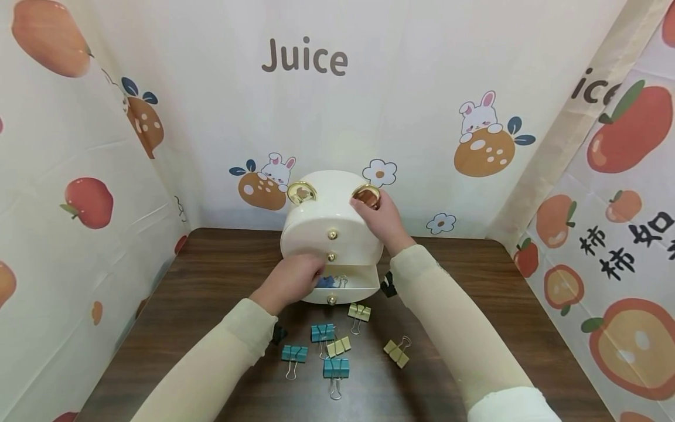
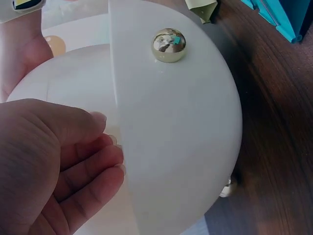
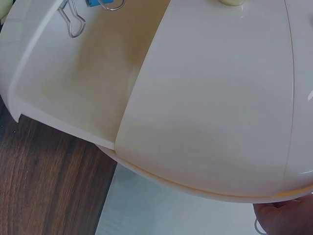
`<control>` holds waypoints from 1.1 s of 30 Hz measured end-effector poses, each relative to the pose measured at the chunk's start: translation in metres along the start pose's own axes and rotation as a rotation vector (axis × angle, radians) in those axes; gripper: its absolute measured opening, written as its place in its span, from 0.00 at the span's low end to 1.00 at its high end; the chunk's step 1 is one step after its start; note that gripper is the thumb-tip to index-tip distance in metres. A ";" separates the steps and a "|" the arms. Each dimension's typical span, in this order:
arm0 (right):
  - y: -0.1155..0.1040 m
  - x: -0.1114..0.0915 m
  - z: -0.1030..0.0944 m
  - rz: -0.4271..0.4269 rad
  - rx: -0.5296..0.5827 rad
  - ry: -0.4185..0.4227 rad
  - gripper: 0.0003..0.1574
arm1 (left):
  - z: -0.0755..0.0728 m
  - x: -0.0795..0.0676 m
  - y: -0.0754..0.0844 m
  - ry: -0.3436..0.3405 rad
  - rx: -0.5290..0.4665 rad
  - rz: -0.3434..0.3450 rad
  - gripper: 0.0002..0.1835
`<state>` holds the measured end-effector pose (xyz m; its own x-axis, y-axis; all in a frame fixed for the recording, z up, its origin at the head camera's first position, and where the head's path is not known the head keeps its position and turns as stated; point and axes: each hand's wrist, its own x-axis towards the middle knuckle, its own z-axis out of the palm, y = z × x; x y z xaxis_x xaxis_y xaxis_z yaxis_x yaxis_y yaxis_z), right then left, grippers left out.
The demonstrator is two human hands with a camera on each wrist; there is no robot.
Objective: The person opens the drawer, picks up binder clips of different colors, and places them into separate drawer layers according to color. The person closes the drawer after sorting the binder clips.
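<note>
A glossy white rounded drawer box (image 1: 358,249) stands on the table, its bottom drawer (image 1: 364,281) pulled partway out. My left hand (image 1: 295,278) is over that drawer's left part. In the left wrist view its fingers are curled, fingertips right at the top rim of the drawer front (image 2: 181,117), beside a gold knob (image 2: 168,45). Inside the drawer lie a blue binder clip (image 1: 326,282) and silver clip handles (image 3: 73,22). With my right hand (image 1: 387,218) I grip the gold ear-shaped ring (image 1: 367,189) on the box's upper right; in the right wrist view the box hides most of that hand.
Several teal binder clips (image 1: 336,368) and yellow binder clips (image 1: 396,354) lie loose on the brown wooden table (image 1: 232,375) in front of the box. A second gold ring (image 1: 302,192) sits on the upper left. Printed white curtains (image 1: 337,117) hang behind and on both sides.
</note>
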<state>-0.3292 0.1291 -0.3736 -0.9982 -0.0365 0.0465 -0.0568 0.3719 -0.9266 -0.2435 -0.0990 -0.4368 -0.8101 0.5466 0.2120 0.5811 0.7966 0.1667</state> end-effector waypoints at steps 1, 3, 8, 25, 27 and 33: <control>0.000 0.000 0.000 0.000 0.002 0.000 0.45 | 0.000 -0.001 0.001 0.002 -0.002 -0.004 0.14; 0.000 -0.001 0.000 -0.004 0.006 0.000 0.45 | -0.001 -0.002 0.002 0.004 -0.012 -0.013 0.15; 0.000 0.000 0.000 -0.010 0.005 0.000 0.44 | 0.000 -0.005 0.007 0.014 -0.045 -0.060 0.13; -0.001 -0.003 -0.001 0.005 0.014 -0.001 0.45 | -0.007 -0.035 0.032 0.251 -0.319 -0.346 0.10; -0.001 -0.003 0.000 0.005 0.010 -0.001 0.44 | -0.005 -0.040 0.034 0.256 -0.385 -0.405 0.09; -0.001 -0.002 -0.001 -0.005 -0.001 0.004 0.43 | 0.004 -0.049 0.038 0.320 -0.634 -0.600 0.09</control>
<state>-0.3271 0.1296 -0.3720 -0.9980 -0.0346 0.0523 -0.0614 0.3722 -0.9261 -0.1815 -0.0944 -0.4451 -0.9836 -0.0833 0.1599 0.0823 0.5817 0.8092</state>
